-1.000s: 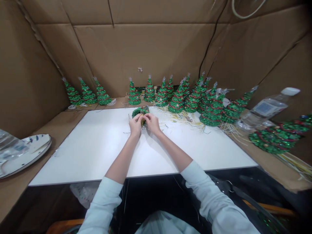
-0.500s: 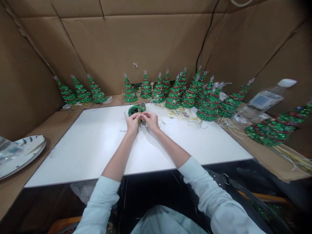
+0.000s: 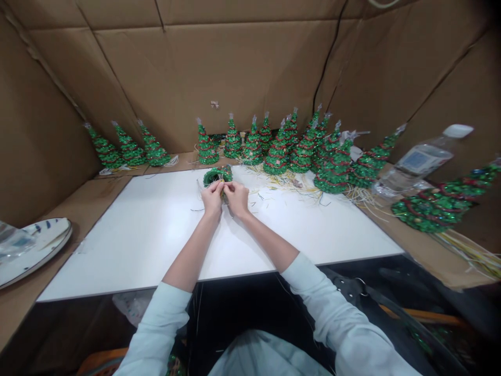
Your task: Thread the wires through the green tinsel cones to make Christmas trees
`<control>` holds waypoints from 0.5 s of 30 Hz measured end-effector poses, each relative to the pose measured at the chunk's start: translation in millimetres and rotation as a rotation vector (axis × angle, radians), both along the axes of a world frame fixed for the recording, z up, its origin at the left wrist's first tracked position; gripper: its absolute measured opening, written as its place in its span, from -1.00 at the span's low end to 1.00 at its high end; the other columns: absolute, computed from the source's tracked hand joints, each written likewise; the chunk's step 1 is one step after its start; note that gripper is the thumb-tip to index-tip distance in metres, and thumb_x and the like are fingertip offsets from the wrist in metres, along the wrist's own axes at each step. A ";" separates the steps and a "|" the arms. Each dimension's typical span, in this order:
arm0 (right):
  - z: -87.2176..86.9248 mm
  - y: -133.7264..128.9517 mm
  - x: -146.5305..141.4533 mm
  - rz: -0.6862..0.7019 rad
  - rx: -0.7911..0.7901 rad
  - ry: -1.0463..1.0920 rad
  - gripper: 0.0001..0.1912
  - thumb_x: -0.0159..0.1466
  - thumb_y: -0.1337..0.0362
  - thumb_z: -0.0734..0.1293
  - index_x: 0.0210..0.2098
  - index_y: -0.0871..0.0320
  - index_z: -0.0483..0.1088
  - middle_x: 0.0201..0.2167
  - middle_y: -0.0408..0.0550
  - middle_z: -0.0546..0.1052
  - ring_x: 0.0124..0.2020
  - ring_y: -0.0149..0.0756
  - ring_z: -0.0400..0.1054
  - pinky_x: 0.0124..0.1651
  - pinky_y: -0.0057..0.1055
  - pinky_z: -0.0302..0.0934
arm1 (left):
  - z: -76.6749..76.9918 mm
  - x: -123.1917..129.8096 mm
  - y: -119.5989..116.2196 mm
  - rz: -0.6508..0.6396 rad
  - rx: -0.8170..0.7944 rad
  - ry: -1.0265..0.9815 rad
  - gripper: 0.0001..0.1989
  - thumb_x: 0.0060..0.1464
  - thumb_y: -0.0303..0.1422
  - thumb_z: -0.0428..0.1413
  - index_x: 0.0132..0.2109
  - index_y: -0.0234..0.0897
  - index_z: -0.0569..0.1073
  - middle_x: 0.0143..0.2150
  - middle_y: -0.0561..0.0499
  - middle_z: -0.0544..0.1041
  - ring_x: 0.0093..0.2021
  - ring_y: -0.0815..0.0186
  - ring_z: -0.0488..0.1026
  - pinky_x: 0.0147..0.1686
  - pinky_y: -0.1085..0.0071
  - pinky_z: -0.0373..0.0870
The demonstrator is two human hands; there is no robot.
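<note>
A small green tinsel Christmas tree (image 3: 212,176) lies on its side on the white board (image 3: 129,240), its hollow base turned toward me. Thin wires stick out from that base. My left hand (image 3: 212,197) and my right hand (image 3: 237,198) meet at the near edge of the base, thumbs and fingertips pinched together on the thin wires. Both hands are closed. The exact wire in each pinch is partly hidden by the fingers.
Several decorated trees (image 3: 276,156) stand along the back, with scattered wire clippings (image 3: 287,181) before them. Three more trees (image 3: 131,149) are at the back left. A water bottle (image 3: 418,162) leans at right; a plate (image 3: 50,245) lies at left. Cardboard walls enclose the board.
My right hand has moved slightly left and down, closer against my left hand. The tree stays on its side in about the same spot.
</note>
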State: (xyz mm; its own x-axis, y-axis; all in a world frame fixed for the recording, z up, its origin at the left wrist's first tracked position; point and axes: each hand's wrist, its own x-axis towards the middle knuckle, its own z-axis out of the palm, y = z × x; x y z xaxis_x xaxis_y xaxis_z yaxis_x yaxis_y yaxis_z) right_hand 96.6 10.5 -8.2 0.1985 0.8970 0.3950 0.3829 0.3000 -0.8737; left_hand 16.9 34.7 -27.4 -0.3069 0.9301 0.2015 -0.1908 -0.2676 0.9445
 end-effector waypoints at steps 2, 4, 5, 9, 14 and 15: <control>0.0 0.6 0.8 0.018 -0.004 0.025 -0.81 0.16 0.31 0.24 -0.35 0.21 0.49 -0.39 -0.04 0.56 -0.36 -0.35 0.44 -0.19 -0.47 0.26 | 0.4 0.2 0.2 0.007 -0.006 -0.035 -0.81 -0.19 -0.40 0.17 -0.32 -0.33 0.54 -0.19 -0.09 0.54 -0.07 0.23 0.41 0.00 0.30 0.29; 0.2 0.7 1.6 0.034 -0.007 0.044 -0.80 0.16 0.31 0.24 -0.35 0.20 0.49 -0.39 -0.05 0.56 -0.36 -0.35 0.44 -0.19 -0.47 0.26 | 0.4 0.1 0.4 -0.002 -0.008 -0.053 -0.82 -0.19 -0.41 0.18 -0.33 -0.33 0.54 -0.20 -0.08 0.54 -0.07 0.24 0.41 0.00 0.31 0.29; 0.3 0.6 2.0 0.040 -0.009 0.051 -0.80 0.16 0.31 0.23 -0.35 0.20 0.49 -0.39 -0.05 0.56 -0.35 -0.35 0.44 -0.18 -0.47 0.26 | 0.2 0.0 0.5 -0.010 -0.005 -0.056 -0.82 -0.19 -0.41 0.18 -0.33 -0.32 0.54 -0.19 -0.08 0.54 -0.07 0.24 0.41 0.01 0.31 0.29; 0.4 0.4 3.2 0.060 -0.022 0.094 -0.79 0.15 0.31 0.23 -0.34 0.20 0.50 -0.39 -0.04 0.57 -0.34 -0.32 0.44 -0.18 -0.43 0.27 | -0.8 -0.8 0.7 -0.038 0.012 -0.068 -0.81 -0.21 -0.41 0.20 -0.33 -0.33 0.55 -0.18 -0.09 0.54 -0.06 0.24 0.42 0.02 0.31 0.28; -1.8 4.0 4.7 0.077 -0.035 0.157 -0.78 0.13 0.29 0.24 -0.34 0.21 0.50 -0.41 -0.04 0.56 -0.36 -0.31 0.43 -0.19 -0.41 0.28 | -1.4 -1.6 1.0 -0.056 0.031 -0.091 -0.79 -0.22 -0.40 0.22 -0.32 -0.33 0.56 -0.16 -0.10 0.53 -0.05 0.22 0.42 0.03 0.29 0.28; -2.2 5.0 5.1 0.083 -0.039 0.173 -0.78 0.13 0.29 0.25 -0.34 0.21 0.50 -0.41 -0.04 0.56 -0.36 -0.31 0.44 -0.20 -0.41 0.29 | -1.7 -1.8 1.4 -0.061 0.033 -0.091 -0.79 -0.22 -0.40 0.22 -0.32 -0.33 0.56 -0.16 -0.10 0.53 -0.04 0.22 0.41 0.03 0.29 0.28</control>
State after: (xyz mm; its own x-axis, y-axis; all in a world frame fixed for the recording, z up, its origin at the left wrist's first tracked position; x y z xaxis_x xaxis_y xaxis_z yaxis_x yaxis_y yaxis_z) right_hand 101.7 15.5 -10.4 0.1852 0.9269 0.3264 0.2013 0.2893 -0.9358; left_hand 15.1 36.1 -29.1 -0.2683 0.9409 0.2066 -0.2922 -0.2839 0.9132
